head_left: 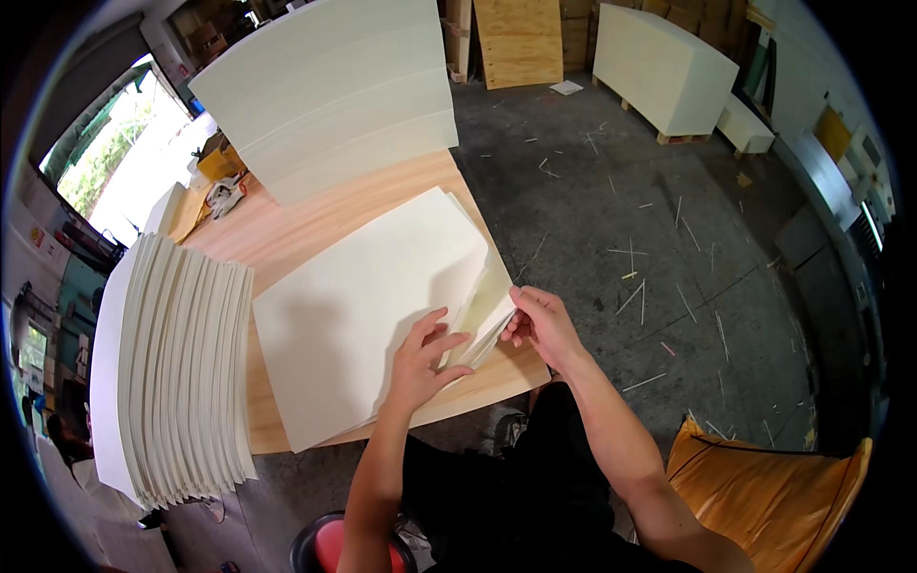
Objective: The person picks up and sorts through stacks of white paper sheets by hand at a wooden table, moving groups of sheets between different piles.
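A low pile of large cream-white paper sheets [353,296] lies on the wood-toned table in front of me. My right hand [544,327] pinches the near right corner of the upper sheets between thumb and fingers. That corner is lifted and bent, and the sheet edges fan apart beneath it. Over the near edge of the pile, my left hand [420,361] has its fingers spread, with the thumb beside the raised edges. How firmly the left fingers touch the paper I cannot tell.
On the left of the table [420,181] stands a tall stack of layered sheets [181,372]. Another large white stack [334,95] rises at the far side. Gloves [226,197] lie far left. Paper strips litter the floor [592,210]. An orange sack [764,497] is near right, a red stool [330,544] below.
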`<state>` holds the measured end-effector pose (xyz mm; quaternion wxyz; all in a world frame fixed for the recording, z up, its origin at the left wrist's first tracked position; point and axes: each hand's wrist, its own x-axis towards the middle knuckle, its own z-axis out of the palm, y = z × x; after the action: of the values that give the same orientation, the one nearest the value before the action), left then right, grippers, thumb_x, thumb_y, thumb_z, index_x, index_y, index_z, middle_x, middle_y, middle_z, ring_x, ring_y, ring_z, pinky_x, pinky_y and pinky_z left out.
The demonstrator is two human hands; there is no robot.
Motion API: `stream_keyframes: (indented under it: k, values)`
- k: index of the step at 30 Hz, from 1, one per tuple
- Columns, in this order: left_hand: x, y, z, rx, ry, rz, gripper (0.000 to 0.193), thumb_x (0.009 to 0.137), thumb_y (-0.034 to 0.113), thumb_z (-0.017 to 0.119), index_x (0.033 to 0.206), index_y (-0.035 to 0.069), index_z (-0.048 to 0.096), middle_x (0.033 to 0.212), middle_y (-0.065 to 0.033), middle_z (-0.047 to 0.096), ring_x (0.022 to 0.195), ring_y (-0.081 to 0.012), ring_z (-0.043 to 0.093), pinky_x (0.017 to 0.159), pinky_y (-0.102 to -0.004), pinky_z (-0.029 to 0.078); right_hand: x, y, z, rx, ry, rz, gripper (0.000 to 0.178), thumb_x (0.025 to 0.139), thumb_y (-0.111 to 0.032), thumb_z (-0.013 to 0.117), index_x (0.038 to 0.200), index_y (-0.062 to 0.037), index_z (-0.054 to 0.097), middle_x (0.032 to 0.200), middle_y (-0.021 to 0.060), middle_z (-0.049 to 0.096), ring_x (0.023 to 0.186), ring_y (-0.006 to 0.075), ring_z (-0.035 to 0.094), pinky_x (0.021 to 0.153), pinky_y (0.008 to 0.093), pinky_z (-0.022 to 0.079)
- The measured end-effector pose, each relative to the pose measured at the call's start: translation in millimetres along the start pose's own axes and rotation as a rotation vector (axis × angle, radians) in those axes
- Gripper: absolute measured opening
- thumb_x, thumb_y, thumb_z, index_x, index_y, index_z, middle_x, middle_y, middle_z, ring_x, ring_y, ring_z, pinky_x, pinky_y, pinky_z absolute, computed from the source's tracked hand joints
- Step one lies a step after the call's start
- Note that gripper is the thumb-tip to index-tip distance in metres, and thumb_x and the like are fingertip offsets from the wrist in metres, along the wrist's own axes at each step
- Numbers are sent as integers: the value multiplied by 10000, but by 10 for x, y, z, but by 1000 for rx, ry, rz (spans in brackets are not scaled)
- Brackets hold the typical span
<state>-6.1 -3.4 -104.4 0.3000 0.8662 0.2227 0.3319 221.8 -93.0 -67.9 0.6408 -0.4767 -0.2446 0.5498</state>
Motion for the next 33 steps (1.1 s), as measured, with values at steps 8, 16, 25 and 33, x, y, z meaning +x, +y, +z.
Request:
stream_keyframes:
  k: [8,16,25,33]
  values:
    - [-43,13,79,-27,107,10,423,837,-3,700,1208,199,732,1570,-187,380,1180,-337,648,908,-380,579,8,119,64,-260,78,-38,360,994,-291,640,723,-80,534,606,17,559,540,125,612,456,253,403]
    - [8,60,34,24,6,31,543,665,215,915,1179,218,737,1537,-133,425,1186,-339,638,893,-392,590,44,60,65,63,-20,10,303,1018,-234,603,764,-70,586,675,44,619,609,160,665,501,246,432]
    - [-17,1,52,47,42,24,423,805,56,794,1210,158,726,1560,-168,396,1176,-323,646,887,-399,588,-45,63,29,-195,23,-147,314,1008,-240,620,747,-71,577,648,33,602,582,147,633,486,249,424]
    - [8,45,31,79,-6,49,453,778,68,815,1205,192,732,1574,-160,379,1176,-339,645,904,-385,590,71,124,40,-29,3,-23,330,1002,-228,630,713,-85,556,640,45,612,576,160,651,466,253,411]
